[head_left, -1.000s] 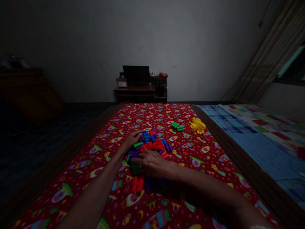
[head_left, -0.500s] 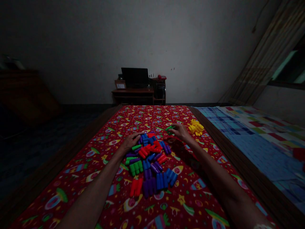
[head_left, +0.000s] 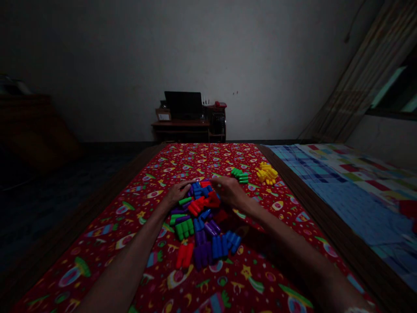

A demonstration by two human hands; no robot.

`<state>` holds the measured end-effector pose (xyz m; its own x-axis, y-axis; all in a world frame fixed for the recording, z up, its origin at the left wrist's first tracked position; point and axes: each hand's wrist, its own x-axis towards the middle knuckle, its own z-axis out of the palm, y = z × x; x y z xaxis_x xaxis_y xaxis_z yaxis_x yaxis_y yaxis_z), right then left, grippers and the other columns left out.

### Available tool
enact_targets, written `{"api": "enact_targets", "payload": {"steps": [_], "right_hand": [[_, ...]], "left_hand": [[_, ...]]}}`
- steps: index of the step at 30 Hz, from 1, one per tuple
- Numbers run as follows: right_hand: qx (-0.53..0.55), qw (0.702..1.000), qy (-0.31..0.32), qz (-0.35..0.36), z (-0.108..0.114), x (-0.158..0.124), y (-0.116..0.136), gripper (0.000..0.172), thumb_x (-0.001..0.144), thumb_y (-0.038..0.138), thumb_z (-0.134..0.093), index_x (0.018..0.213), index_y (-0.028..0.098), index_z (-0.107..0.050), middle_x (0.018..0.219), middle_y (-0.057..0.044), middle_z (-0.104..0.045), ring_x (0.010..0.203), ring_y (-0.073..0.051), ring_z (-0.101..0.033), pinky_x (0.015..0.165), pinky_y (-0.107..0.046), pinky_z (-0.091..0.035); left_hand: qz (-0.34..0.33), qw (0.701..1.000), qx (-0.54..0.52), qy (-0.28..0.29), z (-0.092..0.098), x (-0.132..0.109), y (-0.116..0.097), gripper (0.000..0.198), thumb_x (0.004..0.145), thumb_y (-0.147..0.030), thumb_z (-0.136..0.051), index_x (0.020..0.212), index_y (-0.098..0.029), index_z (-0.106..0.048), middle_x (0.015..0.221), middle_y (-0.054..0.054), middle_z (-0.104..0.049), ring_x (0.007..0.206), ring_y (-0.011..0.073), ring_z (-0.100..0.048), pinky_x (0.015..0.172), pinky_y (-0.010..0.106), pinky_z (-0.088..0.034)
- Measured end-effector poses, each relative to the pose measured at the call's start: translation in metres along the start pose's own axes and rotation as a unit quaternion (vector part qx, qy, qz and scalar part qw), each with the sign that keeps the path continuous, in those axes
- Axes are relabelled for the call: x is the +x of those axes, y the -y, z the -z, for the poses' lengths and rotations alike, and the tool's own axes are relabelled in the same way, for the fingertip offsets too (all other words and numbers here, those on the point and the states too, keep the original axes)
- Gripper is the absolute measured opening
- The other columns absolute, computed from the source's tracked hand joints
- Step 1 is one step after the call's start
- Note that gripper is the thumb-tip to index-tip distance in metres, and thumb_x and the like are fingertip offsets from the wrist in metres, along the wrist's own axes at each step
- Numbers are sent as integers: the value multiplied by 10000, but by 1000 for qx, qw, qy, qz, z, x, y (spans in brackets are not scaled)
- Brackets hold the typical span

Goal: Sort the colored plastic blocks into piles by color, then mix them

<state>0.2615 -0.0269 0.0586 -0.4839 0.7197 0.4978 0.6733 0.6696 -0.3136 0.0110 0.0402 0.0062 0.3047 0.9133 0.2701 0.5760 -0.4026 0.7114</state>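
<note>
A mixed pile of ribbed plastic building blocks lies on the red patterned cloth (head_left: 124, 217), with red blocks (head_left: 196, 206), purple blocks (head_left: 203, 255), blue blocks (head_left: 220, 247) and green blocks (head_left: 184, 229). At the pile's far left edge rests my left hand (head_left: 177, 192), fingers stretched out against the blocks, holding nothing visible. My right hand (head_left: 229, 191) is over the far right side of the pile, blurred; its fingertips are close to the blue and red blocks. Beyond it sits a small group of green blocks (head_left: 240, 175), beside a heap of yellow blocks (head_left: 267, 174).
The cloth covers a bed-like surface with a dark brown border (head_left: 293, 200). To the right lies blue and checkered bedding (head_left: 339, 208). A desk (head_left: 182, 124) with a monitor (head_left: 183, 103) stands against the far wall; a wooden cabinet (head_left: 35, 130) is at left.
My right hand has let go of a green block at the group near the yellow heap and moved left and nearer to the mixed pile. My left hand has stayed nearly in place.
</note>
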Motion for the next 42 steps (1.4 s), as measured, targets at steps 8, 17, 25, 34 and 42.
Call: {"api": "enact_targets", "payload": {"steps": [8,17,25,34,42], "right_hand": [[-14,952,162,259,-52,-22,83,273,957,234,-460,1207,158,-540,1075,-122,-603,953,-194,-547,826,-303,-434],[155,968,165,110,-21,-6,58,118,838,236,-651,898,135,-657,775,-25,-638,686,-117,-526,625,-210,-366],[372,917,123,-73,0,17,5,271,775,397,-647,832,142,-720,734,3,-685,684,-126,-607,624,-208,-436],[50,928,-222,-295,29,-3,-96,282,828,241,-495,957,146,-728,916,-96,-735,810,-201,-667,777,-313,-499],[-59,941,-100,-318,23,-16,-111,357,882,182,-415,1050,100,-719,965,-151,-736,876,-235,-684,796,-309,-483]], "left_hand": [[-3,1000,3,-6,0,0,0,600,764,-604,-423,1062,-182,-728,1178,81,-700,1099,260,-633,990,366,-469],[-10,1000,5,-5,1,0,-1,608,769,-603,-425,1093,-184,-722,1194,71,-693,1092,256,-637,978,354,-477],[-5,1000,6,-3,0,0,2,634,774,-624,-426,1121,-174,-708,1191,89,-693,1076,264,-646,964,371,-487],[1,1000,-4,8,1,-2,-1,629,794,-609,-417,1123,-158,-706,1219,113,-676,1111,273,-629,987,388,-468],[-5,1000,-2,6,2,-3,-4,568,802,-570,-430,1110,-187,-715,1211,76,-684,1103,261,-630,975,368,-473]]}}
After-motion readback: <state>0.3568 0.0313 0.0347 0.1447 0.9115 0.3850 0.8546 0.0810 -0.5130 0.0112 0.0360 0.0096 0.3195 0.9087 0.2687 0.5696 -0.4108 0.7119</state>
